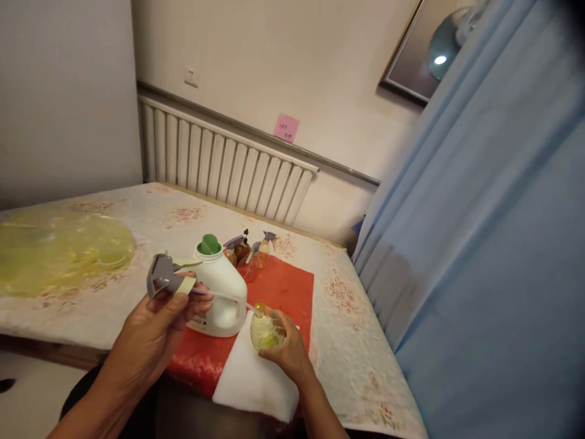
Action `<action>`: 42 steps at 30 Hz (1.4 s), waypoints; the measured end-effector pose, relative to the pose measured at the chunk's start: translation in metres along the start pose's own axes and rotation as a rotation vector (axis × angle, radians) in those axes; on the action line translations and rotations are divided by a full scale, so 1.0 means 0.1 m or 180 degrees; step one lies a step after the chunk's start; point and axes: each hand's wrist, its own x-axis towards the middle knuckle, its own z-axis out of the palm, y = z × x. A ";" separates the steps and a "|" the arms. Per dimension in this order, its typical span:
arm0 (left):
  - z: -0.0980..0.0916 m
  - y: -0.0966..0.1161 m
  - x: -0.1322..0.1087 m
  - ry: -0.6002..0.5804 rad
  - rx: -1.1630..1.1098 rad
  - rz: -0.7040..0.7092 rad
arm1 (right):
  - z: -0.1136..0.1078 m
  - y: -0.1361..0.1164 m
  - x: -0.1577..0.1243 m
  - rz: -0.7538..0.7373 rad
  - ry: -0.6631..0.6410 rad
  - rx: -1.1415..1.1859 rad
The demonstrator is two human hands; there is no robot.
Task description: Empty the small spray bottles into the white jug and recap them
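Note:
A grey spray nozzle (163, 275) with a pale yellow collar is pinched in my left hand (158, 320). Its thin clear tube runs right, and the tip meets the mouth of a small clear bottle (265, 334) with yellowish contents. My right hand (290, 347) is wrapped around that bottle from the right, tilting it over a folded white cloth (258, 384). Just behind my left hand stands a large white jug (223, 283) with a green piece (209, 244) in its mouth. Jug and cloth rest on a red sheet (283, 286).
Several spray bottles (249, 256) stand behind the jug. A yellow translucent plastic bag (59, 250) lies at the table's left. The table has a floral cloth (187, 214). A radiator (219, 160) lines the wall, and a blue curtain (484, 213) hangs at the right.

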 end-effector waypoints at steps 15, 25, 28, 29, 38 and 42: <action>0.10 -0.35 0.01 -0.0279 0.0712 -0.0020 | 0.01 -0.04 -0.21 0.0038 0.0024 0.0023; 0.06 -0.86 0.03 -0.1349 0.1842 -0.0325 | 0.07 -0.13 -0.25 -0.0091 -0.0043 0.0080; 0.08 -0.88 0.02 -0.1531 0.2050 -0.0312 | 0.06 -0.11 -0.26 -0.0038 -0.0028 0.0074; 0.10 -0.87 0.01 -0.1583 0.2144 -0.0272 | 0.06 -0.10 -0.26 -0.0010 -0.0015 0.0065; 0.22 -0.73 -0.03 -0.1696 0.3196 0.0443 | 0.04 -0.10 -0.31 0.0020 0.0115 -0.0035; 0.20 -0.79 -0.01 -0.1682 0.3147 0.0355 | 0.03 -0.09 -0.32 0.0074 0.0152 -0.0014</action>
